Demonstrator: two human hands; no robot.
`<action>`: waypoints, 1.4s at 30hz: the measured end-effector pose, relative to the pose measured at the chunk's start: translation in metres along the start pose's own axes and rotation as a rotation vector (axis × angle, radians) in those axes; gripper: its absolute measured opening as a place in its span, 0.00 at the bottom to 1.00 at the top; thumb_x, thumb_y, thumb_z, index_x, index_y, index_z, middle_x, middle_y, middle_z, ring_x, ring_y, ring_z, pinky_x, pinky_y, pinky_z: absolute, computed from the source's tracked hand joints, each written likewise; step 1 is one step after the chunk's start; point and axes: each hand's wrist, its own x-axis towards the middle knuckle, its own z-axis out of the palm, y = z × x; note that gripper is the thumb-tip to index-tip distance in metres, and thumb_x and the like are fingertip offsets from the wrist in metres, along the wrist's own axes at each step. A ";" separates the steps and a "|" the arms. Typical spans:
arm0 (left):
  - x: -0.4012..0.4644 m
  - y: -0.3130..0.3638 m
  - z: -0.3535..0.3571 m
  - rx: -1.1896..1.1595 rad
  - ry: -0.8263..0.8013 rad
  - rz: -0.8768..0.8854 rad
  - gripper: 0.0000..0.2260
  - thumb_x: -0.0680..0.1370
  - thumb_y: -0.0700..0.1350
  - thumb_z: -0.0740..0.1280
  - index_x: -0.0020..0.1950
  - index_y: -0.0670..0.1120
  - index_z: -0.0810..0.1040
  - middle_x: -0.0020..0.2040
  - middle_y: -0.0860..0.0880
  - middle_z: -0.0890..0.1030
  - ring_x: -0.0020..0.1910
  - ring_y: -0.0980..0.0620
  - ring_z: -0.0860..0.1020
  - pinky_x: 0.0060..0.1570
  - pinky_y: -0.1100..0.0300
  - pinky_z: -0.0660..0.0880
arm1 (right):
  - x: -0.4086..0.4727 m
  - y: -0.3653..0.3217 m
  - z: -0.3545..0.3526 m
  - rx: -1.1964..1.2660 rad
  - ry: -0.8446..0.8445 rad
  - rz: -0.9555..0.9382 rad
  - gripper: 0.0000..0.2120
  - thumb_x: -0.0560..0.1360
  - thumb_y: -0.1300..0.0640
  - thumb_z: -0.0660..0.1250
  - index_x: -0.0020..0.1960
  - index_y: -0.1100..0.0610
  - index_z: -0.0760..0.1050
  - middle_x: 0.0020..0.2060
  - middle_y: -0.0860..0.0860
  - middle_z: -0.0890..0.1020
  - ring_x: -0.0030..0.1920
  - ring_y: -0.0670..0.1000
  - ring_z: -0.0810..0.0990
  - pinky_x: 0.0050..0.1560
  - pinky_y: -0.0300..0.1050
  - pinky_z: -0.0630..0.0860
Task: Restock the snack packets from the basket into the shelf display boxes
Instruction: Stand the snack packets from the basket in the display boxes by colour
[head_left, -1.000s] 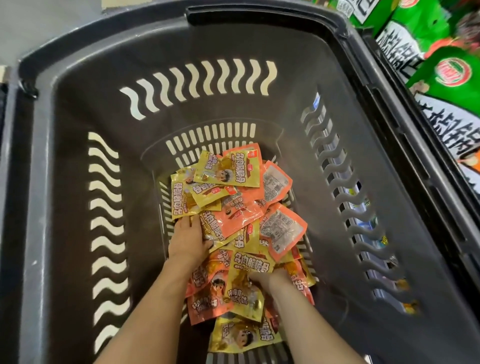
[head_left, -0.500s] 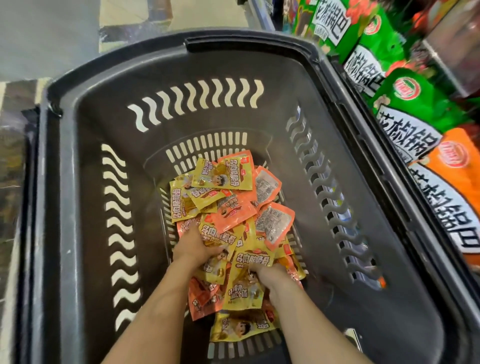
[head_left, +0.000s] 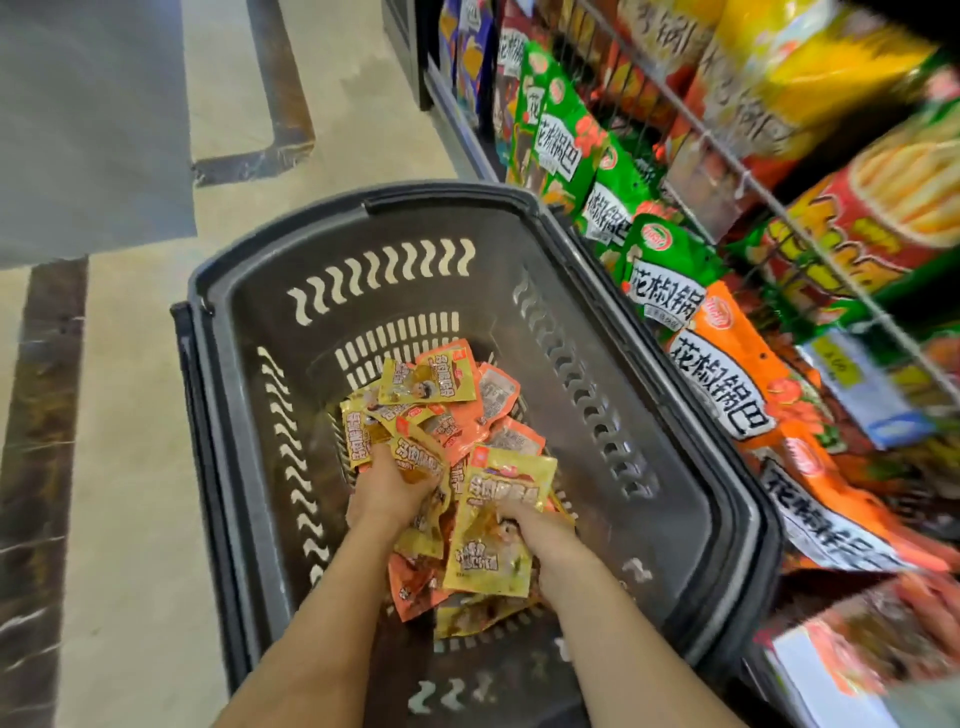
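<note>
Head view: the snack packets (head_left: 441, 415) lie heaped low in the centre of the grey basket (head_left: 675, 467), and both hands now rise with bunches where a moment ago they dug in; the left hand (head_left: 387, 491) and right hand (head_left: 530, 525) each clutch yellow packets, ready for the shelf (head_left: 779, 218) at upper right

Shop aisle: wire shelves (head_left: 779, 171) stocked with snack bags (head_left: 566, 135), shopping basket (head_left: 675, 457).

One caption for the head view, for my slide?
Both hands, left hand and right hand, gather snack packets in grey basket.
</note>
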 end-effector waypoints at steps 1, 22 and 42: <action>-0.007 0.002 -0.004 -0.065 0.005 0.035 0.28 0.73 0.51 0.72 0.66 0.44 0.63 0.60 0.42 0.77 0.60 0.40 0.74 0.57 0.50 0.71 | -0.003 0.002 -0.004 0.047 -0.024 -0.023 0.40 0.54 0.44 0.74 0.64 0.57 0.72 0.57 0.56 0.80 0.57 0.59 0.79 0.60 0.62 0.74; -0.199 0.054 -0.017 -0.926 -0.192 0.371 0.22 0.71 0.40 0.73 0.62 0.49 0.70 0.56 0.46 0.81 0.55 0.45 0.80 0.57 0.41 0.75 | -0.220 0.008 -0.135 0.650 -0.275 -0.528 0.07 0.73 0.60 0.67 0.50 0.58 0.77 0.53 0.59 0.82 0.51 0.57 0.81 0.57 0.56 0.75; -0.312 0.095 0.139 -0.735 -0.601 0.533 0.07 0.74 0.35 0.68 0.47 0.46 0.80 0.38 0.51 0.85 0.35 0.54 0.83 0.33 0.61 0.79 | -0.226 0.146 -0.313 0.747 0.170 -0.646 0.04 0.73 0.62 0.69 0.42 0.55 0.78 0.49 0.59 0.84 0.52 0.63 0.81 0.60 0.63 0.74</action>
